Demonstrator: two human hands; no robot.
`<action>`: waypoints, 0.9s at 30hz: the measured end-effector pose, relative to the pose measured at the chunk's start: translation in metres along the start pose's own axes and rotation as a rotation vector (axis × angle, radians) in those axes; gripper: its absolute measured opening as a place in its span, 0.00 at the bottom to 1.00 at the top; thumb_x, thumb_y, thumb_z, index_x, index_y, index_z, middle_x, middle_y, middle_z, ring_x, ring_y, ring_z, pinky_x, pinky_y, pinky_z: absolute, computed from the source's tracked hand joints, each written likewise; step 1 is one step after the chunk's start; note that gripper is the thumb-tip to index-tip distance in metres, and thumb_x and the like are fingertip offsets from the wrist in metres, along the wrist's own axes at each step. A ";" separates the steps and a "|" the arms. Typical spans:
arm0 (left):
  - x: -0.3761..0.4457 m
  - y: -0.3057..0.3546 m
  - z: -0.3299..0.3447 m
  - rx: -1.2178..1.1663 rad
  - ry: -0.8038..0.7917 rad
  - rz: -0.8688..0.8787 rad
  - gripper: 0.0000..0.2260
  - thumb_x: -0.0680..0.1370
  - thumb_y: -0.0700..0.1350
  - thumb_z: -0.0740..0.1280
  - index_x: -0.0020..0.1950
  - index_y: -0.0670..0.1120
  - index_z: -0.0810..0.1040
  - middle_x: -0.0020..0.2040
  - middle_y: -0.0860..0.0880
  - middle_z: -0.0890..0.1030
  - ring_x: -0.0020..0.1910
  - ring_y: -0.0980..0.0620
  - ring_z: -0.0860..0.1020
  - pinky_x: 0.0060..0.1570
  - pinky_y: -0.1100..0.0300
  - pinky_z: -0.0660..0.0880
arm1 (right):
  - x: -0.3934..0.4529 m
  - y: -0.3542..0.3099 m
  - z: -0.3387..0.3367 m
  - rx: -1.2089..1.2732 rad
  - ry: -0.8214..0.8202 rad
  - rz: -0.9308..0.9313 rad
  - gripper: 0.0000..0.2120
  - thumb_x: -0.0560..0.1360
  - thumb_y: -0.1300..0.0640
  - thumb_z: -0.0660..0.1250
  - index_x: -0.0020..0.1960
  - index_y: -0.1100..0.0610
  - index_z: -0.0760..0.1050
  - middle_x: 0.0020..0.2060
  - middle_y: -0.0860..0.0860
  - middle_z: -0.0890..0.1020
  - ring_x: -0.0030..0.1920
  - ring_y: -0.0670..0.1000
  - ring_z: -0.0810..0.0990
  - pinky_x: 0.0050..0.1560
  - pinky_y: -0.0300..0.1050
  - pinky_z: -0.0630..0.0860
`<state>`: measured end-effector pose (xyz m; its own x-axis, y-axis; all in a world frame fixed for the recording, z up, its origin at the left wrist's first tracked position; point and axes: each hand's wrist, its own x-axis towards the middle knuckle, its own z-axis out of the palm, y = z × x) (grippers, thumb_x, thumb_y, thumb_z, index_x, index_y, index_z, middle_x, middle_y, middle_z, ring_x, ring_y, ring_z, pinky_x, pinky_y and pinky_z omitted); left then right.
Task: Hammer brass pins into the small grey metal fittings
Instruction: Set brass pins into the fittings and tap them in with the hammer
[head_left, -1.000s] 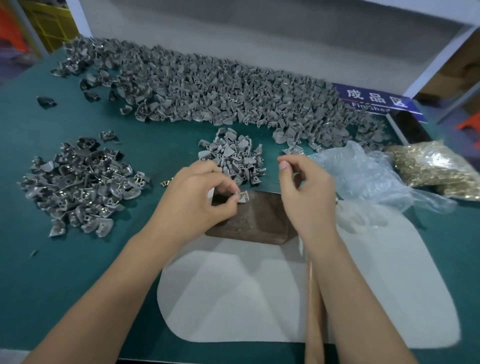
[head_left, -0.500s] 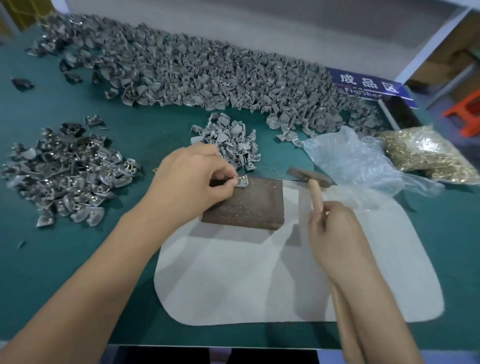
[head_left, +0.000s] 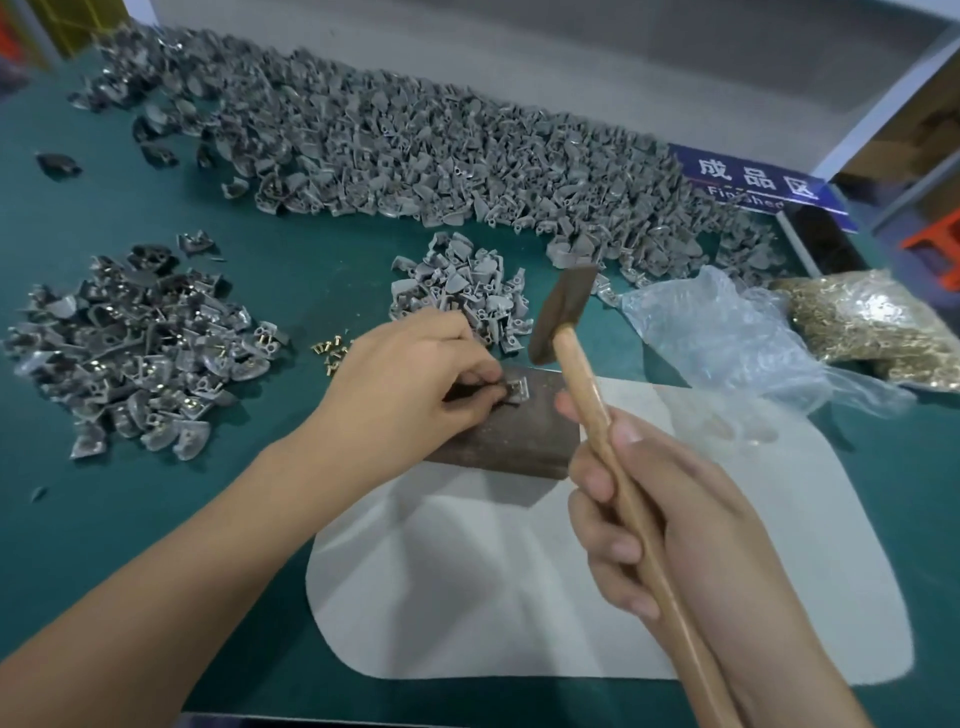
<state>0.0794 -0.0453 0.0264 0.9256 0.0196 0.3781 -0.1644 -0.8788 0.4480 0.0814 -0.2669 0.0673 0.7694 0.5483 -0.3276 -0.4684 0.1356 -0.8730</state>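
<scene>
One clear bag (head_left: 878, 327) (far rt) holds brass pins (head_left: 852, 317).

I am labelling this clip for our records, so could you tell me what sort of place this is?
Probably a small factory assembly bench. A long heap of grey fittings lies on the green table, a blue sign marks a finished-goods area, and a bag of brass pins sits nearby.

Upper right of the frame: blue sign (head_left: 759, 183) lying flat at the far edge of the green desk (head_left: 322, 270), white characters "成品区" across it. Beneath these, smaller white Latin lettering, "Finished", middle letters blurred. No other readable text.
</scene>
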 end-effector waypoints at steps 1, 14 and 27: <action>0.000 0.000 0.000 -0.031 0.001 -0.015 0.03 0.74 0.49 0.76 0.47 0.52 0.87 0.41 0.57 0.77 0.42 0.54 0.77 0.39 0.61 0.70 | -0.003 0.004 -0.001 0.006 0.004 0.006 0.15 0.77 0.50 0.68 0.61 0.54 0.83 0.34 0.50 0.72 0.25 0.46 0.64 0.22 0.33 0.64; -0.001 0.000 -0.001 -0.031 -0.037 -0.052 0.01 0.76 0.50 0.75 0.45 0.54 0.86 0.40 0.56 0.77 0.42 0.55 0.74 0.38 0.70 0.59 | -0.019 0.011 0.003 -0.055 -0.034 0.016 0.17 0.77 0.48 0.67 0.65 0.49 0.83 0.34 0.49 0.71 0.25 0.46 0.64 0.25 0.34 0.65; -0.001 -0.001 -0.001 -0.037 -0.018 -0.020 0.01 0.75 0.48 0.76 0.46 0.53 0.86 0.40 0.56 0.78 0.42 0.54 0.75 0.35 0.64 0.62 | -0.008 0.024 0.002 -0.046 -0.003 -0.008 0.17 0.77 0.47 0.68 0.64 0.49 0.83 0.35 0.50 0.71 0.25 0.47 0.64 0.25 0.34 0.65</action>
<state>0.0787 -0.0436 0.0263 0.9349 0.0280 0.3539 -0.1579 -0.8600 0.4852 0.0636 -0.2664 0.0494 0.7717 0.5499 -0.3196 -0.4419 0.1023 -0.8912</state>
